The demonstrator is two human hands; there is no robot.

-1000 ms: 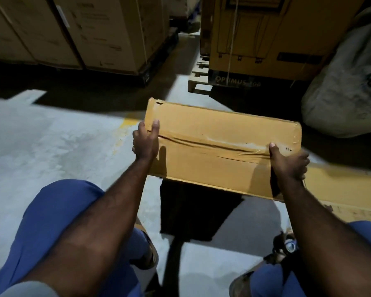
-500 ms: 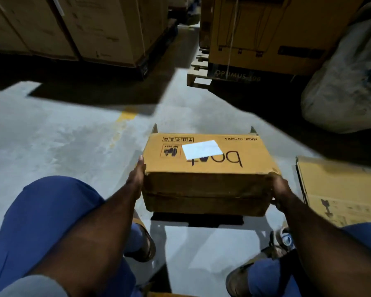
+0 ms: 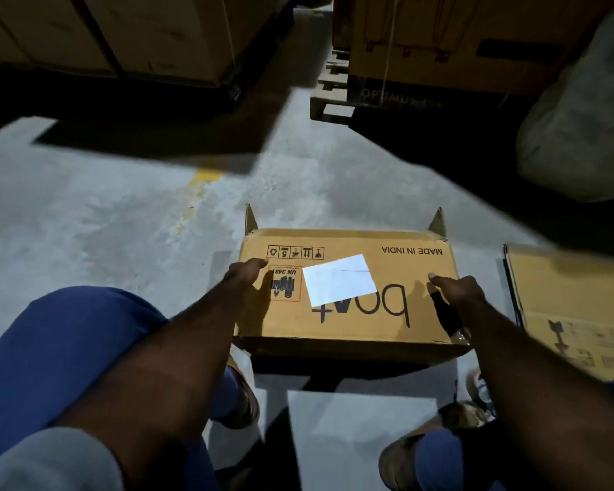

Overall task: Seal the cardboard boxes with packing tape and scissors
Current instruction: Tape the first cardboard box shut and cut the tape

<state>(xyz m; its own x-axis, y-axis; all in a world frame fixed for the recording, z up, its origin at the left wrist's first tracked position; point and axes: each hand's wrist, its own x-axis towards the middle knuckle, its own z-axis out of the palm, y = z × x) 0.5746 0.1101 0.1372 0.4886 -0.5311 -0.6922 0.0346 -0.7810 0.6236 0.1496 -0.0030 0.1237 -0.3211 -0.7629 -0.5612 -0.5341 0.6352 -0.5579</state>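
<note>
**Q:** What is written on the cardboard box (image 3: 348, 313)?
**A:** Upside down, it reads "boAt", "MADE IN INDIA" and "UN 348". There is also a blank white label (image 3: 339, 279). The box sits on the concrete floor (image 3: 121, 225).
**Q:** And the hands?
**A:** The left grip (image 3: 245, 274) and right grip (image 3: 456, 290) rest on its top, fingers straight and pinching nothing.

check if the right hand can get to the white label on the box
Likely yes: the right hand is over the box top just right of the white label, with only printed cardboard between them.
</note>
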